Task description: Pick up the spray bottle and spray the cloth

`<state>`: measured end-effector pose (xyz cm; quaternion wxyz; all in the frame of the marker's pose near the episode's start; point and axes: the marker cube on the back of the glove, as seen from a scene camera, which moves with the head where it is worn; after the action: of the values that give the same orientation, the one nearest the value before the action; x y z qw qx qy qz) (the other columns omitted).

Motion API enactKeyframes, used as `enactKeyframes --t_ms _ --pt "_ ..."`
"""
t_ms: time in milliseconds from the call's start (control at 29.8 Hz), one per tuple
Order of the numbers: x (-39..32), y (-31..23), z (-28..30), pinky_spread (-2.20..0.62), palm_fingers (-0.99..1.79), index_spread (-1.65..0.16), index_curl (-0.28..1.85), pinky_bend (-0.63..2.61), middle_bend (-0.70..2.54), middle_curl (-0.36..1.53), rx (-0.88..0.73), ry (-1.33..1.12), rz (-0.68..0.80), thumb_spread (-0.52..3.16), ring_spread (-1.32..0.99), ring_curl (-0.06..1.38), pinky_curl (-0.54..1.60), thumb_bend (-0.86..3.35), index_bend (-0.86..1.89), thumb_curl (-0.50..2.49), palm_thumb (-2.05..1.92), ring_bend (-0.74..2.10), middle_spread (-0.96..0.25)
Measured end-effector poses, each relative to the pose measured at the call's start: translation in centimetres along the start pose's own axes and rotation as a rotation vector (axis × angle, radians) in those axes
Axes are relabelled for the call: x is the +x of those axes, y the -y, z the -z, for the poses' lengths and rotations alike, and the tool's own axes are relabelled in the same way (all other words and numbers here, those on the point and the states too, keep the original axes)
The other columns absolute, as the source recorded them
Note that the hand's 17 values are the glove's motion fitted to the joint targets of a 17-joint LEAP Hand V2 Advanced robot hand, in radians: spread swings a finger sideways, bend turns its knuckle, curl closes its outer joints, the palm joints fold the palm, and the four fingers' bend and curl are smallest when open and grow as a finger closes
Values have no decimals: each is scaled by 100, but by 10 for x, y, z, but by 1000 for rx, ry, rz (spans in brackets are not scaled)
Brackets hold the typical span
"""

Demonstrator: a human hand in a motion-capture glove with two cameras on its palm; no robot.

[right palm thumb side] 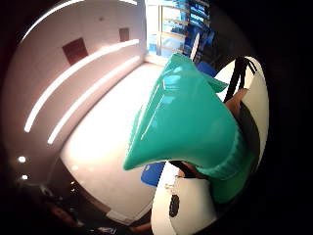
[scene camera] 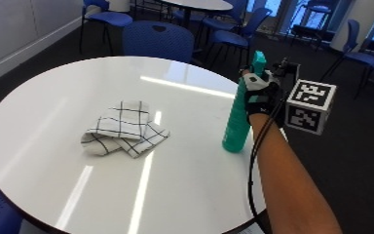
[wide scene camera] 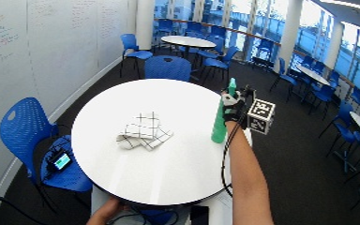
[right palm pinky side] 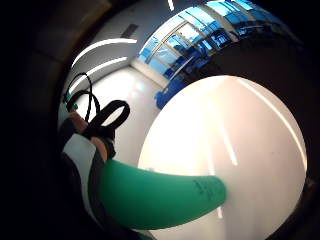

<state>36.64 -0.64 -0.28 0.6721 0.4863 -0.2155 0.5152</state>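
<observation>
Round glossy white counter [wide scene camera: 161,173] stood on dark carpeted floor [wide scene camera: 292,154]. Long whiteboard wall [wide scene camera: 36,56] with faint writing ran along one side. Blue plastic chairs [wide scene camera: 21,129] sat round counter; one [scene camera: 158,41] tucked at far edge. Second round white table [wide scene camera: 189,41] with more blue chairs stood behind. Tall windows [wide scene camera: 255,18] lined far wall. Ceiling light strips reflected on counter.

- You won't find anything readable: the whiteboard [wide scene camera: 36,56] scribbles are too faint, and the spray bottle [right palm pinky side: 165,195] only has tiny illegible marks.
</observation>
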Motion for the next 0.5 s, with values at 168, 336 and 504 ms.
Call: enactKeyframes --t_ms 168,336,504 --pt "-13 -10 -7 -21 137 -30 49 41 44 50 -195 89 -116 40 -18 46 39 -4 22 69 91 56 -21" --pt "-37 -25 -15 -19 136 -30 49 40 45 50 -448 119 -216 43 -17 46 39 -4 21 69 89 59 -21" --pt "-48 -40 -26 -17 136 -29 50 40 45 50 -670 62 -274 46 -16 46 39 -4 21 69 88 62 -20"
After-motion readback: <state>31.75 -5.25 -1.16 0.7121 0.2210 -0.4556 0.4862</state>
